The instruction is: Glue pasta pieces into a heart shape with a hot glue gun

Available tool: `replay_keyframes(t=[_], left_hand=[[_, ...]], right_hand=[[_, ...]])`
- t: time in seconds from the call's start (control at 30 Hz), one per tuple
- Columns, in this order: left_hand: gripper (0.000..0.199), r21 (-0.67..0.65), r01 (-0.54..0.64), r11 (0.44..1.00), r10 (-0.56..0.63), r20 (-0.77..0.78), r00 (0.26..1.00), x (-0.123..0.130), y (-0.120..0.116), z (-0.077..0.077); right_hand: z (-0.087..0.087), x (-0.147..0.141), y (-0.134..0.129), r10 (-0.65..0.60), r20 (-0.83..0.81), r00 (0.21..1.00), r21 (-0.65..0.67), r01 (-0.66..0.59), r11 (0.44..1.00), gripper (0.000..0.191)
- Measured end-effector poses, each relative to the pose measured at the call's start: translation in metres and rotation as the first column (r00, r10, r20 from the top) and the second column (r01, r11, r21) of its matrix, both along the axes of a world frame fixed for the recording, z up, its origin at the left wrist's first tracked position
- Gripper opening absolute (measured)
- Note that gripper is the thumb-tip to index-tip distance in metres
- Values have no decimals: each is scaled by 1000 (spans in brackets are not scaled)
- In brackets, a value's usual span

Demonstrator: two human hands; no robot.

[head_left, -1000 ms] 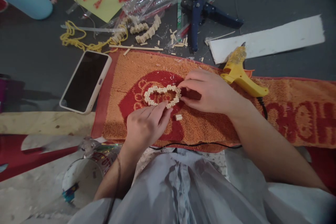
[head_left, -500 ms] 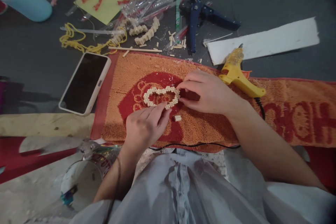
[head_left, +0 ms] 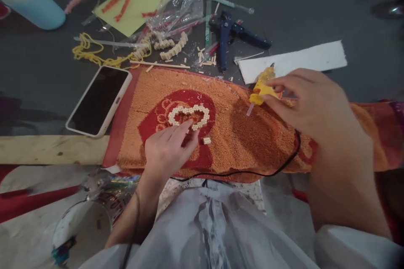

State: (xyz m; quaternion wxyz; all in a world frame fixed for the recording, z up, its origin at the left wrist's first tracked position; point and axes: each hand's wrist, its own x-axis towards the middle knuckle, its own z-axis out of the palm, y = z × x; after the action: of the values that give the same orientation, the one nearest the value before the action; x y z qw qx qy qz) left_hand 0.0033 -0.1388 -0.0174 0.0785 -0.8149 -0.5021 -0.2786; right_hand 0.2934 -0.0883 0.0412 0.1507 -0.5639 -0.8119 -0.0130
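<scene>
A heart-like ring of small pale stick pieces [head_left: 202, 111] lies on the orange and red towel [head_left: 233, 134]. My left hand [head_left: 168, 145] rests at its lower edge, thumb and forefinger around that edge; whether they pinch it is hard to tell. Just right of these fingertips lies a small loose bundle of sticks [head_left: 206, 140]. Over the towel's right part, my right hand [head_left: 306, 101] has its thumb and fingers closed on the yellow glue gun [head_left: 263, 88]. The gun's nozzle end touches the white strip [head_left: 293, 62], and a clear glue stick [head_left: 250, 109] pokes out of its rear.
A phone [head_left: 99, 101] lies at the left. Behind the towel are a blue cutter [head_left: 224, 35], curved stick pieces [head_left: 175, 48], yellow string [head_left: 86, 52], a plastic bag [head_left: 183, 2] and yellow paper [head_left: 131, 8]. A black cord [head_left: 236, 173] runs along the towel's front edge.
My right hand has left the ring, moved right and taken hold of the yellow glue gun. My left hand remains at the ring's lower edge. The camera view has shifted slightly.
</scene>
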Motion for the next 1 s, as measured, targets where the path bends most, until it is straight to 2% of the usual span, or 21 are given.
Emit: replay_keyframes(t=[0.1, 0.2, 0.3, 0.47, 0.57, 0.63, 0.77, 0.87, 0.93, 1.0], left_hand=[[19, 64, -4, 998, 4, 12, 1000, 4, 3, 5], [16, 87, -20, 996, 20, 0, 1000, 13, 8, 9], [15, 33, -41, 999, 42, -20, 999, 23, 13, 11], [18, -35, -52, 998, 51, -29, 998, 30, 19, 6], [15, -23, -39, 999, 38, -21, 999, 31, 19, 3], [14, 4, -25, 1000, 25, -14, 1000, 31, 18, 1], [11, 41, -20, 999, 20, 4, 1000, 30, 16, 0], [9, 47, -30, 998, 29, 29, 999, 29, 14, 1], [8, 64, -29, 997, 26, 53, 998, 29, 13, 2], [7, 96, -17, 995, 10, 80, 997, 28, 12, 4]], right_hand=[[-8, 27, -10, -113, 121, 986, -24, 116, 993, 38], [-21, 37, -16, -101, 139, 985, -75, 113, 991, 40], [-31, 34, -16, -143, 84, 986, -66, 149, 987, 41], [-42, 25, -10, -182, 88, 979, -10, 183, 983, 42], [-45, 23, -8, -165, 64, 984, -1, 165, 986, 38], [-44, 24, -7, -172, 33, 985, -41, 173, 984, 36], [-37, 29, -7, -267, -90, 959, -187, 247, 951, 34], [-39, 38, -8, -342, -268, 900, -252, 277, 927, 31], [-45, 42, -9, -365, -453, 814, -255, 274, 927, 30], [-50, 45, -8, -347, -656, 670, -262, 230, 937, 28]])
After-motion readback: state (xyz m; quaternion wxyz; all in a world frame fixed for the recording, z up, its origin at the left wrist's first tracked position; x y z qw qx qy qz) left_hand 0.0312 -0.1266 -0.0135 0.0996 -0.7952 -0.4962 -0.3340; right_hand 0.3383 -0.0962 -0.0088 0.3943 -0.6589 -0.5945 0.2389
